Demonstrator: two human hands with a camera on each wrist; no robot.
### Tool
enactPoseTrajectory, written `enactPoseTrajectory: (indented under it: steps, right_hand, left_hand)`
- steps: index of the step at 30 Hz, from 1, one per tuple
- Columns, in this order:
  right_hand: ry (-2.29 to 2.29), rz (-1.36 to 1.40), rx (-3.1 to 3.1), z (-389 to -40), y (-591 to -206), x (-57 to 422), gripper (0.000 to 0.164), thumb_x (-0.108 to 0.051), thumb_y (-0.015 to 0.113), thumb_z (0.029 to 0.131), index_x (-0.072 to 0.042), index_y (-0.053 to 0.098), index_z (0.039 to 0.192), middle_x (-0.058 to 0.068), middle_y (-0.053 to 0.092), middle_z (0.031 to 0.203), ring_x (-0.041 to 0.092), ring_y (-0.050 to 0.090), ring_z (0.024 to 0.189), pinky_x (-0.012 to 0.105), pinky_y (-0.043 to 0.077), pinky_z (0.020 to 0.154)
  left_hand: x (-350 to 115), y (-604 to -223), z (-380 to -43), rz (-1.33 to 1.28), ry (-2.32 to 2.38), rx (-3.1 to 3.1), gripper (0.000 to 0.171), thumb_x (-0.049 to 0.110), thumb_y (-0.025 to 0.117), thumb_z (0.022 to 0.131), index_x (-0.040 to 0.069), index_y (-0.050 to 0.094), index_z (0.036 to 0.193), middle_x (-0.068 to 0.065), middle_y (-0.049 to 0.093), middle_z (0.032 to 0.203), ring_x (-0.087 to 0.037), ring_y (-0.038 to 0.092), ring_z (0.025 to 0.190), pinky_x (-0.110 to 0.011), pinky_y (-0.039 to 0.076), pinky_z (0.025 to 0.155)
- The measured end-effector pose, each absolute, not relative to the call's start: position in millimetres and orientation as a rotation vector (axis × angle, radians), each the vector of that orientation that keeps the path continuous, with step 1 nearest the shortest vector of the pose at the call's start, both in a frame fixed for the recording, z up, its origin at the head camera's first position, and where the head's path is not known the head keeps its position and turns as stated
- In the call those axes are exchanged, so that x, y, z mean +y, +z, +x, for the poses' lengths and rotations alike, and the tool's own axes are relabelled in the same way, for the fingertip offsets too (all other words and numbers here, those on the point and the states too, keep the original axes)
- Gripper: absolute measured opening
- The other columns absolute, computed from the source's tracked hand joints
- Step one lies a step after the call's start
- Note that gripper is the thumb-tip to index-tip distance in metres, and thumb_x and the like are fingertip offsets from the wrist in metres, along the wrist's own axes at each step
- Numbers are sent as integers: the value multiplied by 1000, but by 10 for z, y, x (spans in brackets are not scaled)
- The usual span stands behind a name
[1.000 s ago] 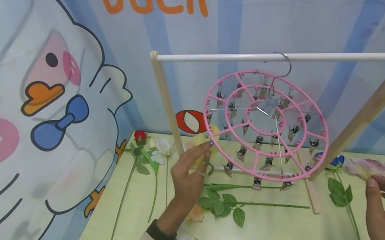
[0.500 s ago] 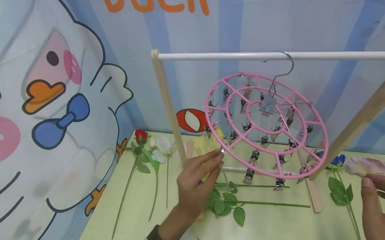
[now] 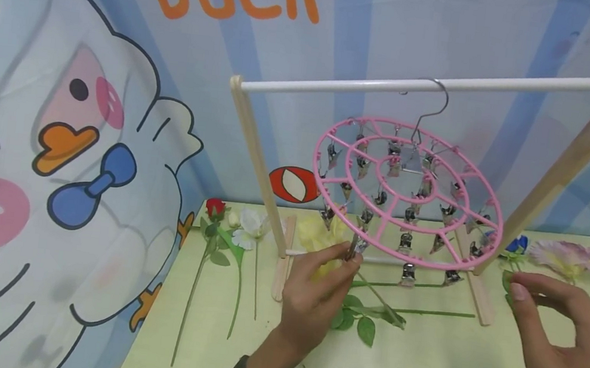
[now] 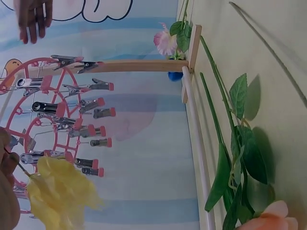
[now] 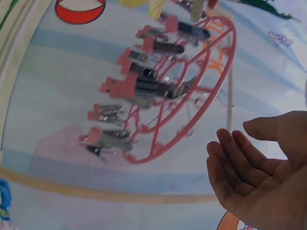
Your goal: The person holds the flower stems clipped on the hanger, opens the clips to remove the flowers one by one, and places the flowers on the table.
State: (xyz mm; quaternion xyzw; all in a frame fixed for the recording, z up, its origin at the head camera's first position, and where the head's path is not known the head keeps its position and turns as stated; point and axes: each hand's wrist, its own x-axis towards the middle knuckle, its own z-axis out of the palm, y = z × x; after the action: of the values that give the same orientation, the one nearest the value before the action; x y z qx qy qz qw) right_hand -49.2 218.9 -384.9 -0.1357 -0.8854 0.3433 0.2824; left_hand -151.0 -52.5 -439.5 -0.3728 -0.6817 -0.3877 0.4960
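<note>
A round pink clip hanger (image 3: 407,258) with several metal clips hangs by its wire hook from a white bar (image 3: 332,85). At its front left rim, my left hand (image 3: 312,297) pinches a metal clip (image 3: 360,246) between thumb and fingers. The same hand holds a yellow artificial flower (image 4: 62,191) by its stem; in the head view, the bloom shows partly behind the hand. My right hand (image 3: 570,339) is raised at the right with its fingers loosely curved. In the right wrist view, nothing lies between that thumb and its fingers, and the hanger is apart from it.
Wooden posts (image 3: 255,156) carry the bar. On the table (image 3: 475,365), a red rose (image 3: 214,207) and white flowers (image 3: 252,222) lie left, with green stems across the middle. A pink flower (image 3: 570,260) and a blue one (image 3: 516,243) lie right. A printed cloth (image 3: 190,53) stands behind.
My left hand has moved right and slightly down with the clip and flower, and the hanger has turned with it. My right hand has moved left, away from the pink flower.
</note>
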Motion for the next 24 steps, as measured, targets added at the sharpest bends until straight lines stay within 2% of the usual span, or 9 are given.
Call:
enactPoseTrajectory:
  steps: [2, 3, 4, 6, 9, 16, 19, 22, 24]
  right_hand:
    - [921, -307, -2380, -444, -3808, 2116, 30, -22, 64, 108, -11, 68, 136, -16, 71, 126, -11, 57, 117, 10, 33, 96]
    - [933, -267, -2373, -425, -3796, 2087, 29, -21, 64, 108, -12, 69, 134, -25, 67, 123, -20, 51, 115, 8, 31, 98]
    - [947, -228, -2362, -406, -3779, 2055, 27, -19, 65, 107, -13, 71, 133, -33, 62, 120, -27, 44, 112, 6, 31, 97]
    - [981, -146, -2341, -364, -3729, 1988, 25, -15, 66, 106, -16, 73, 129, -43, 56, 116, -28, 45, 113, 3, 31, 94]
    - [1033, 6, -2299, -299, -3630, 1882, 27, -5, 69, 102, -18, 77, 124, -37, 63, 116, -24, 52, 113, 2, 34, 96]
    - [1009, 276, -2306, -166, -3438, 1682, 37, 7, 73, 93, -19, 80, 119, -3, 77, 109, -12, 60, 111, 4, 39, 100]
    - [945, 335, -2301, -148, -3458, 1618, 32, 1, 77, 93, -20, 81, 117, 0, 78, 109, -9, 61, 111, 4, 40, 100]
    - [897, 379, -2256, -165, -3518, 1571, 20, -13, 77, 97, -18, 81, 116, 0, 78, 109, -6, 64, 108, 4, 42, 99]
    - [873, 389, -2238, -186, -3549, 1545, 19, -22, 76, 99, -17, 81, 117, 0, 78, 107, -4, 65, 106, 4, 43, 98]
  left_hand:
    - [-512, -4399, -1478, -914, -905, -1666, 20, -1, 81, 90, 5, 83, 109, -18, 76, 116, -25, 76, 97, -32, 57, 80]
    - [-506, -4403, -1463, -921, -885, -1676, 21, 0, 80, 91, 6, 83, 110, -18, 76, 117, -24, 76, 98, -32, 56, 80]
    - [-499, -4406, -1448, -927, -864, -1685, 21, 1, 80, 91, 7, 83, 111, -17, 75, 118, -23, 75, 99, -33, 54, 79]
    - [-487, -4414, -1420, -940, -827, -1703, 23, 3, 79, 92, 9, 83, 113, -16, 75, 121, -21, 75, 101, -32, 51, 78]
    - [-472, -4427, -1382, -955, -771, -1726, 23, 6, 78, 94, 12, 82, 116, -15, 74, 123, -20, 75, 103, -32, 51, 80]
    - [-444, -4457, -1306, -1006, -658, -1754, 20, 11, 71, 100, 16, 83, 116, -14, 72, 124, -21, 72, 109, -31, 50, 84]
    - [-430, -4465, -1288, -1028, -594, -1724, 21, 11, 68, 101, 17, 84, 115, -15, 73, 124, -22, 71, 109, -31, 50, 85]
    - [-406, -4479, -1267, -1034, -551, -1717, 22, 12, 67, 102, 18, 84, 114, -14, 72, 124, -20, 71, 108, -31, 49, 85]
    - [-390, -4486, -1255, -1035, -544, -1715, 21, 12, 69, 101, 19, 84, 113, -13, 72, 123, -19, 70, 108, -30, 48, 85]
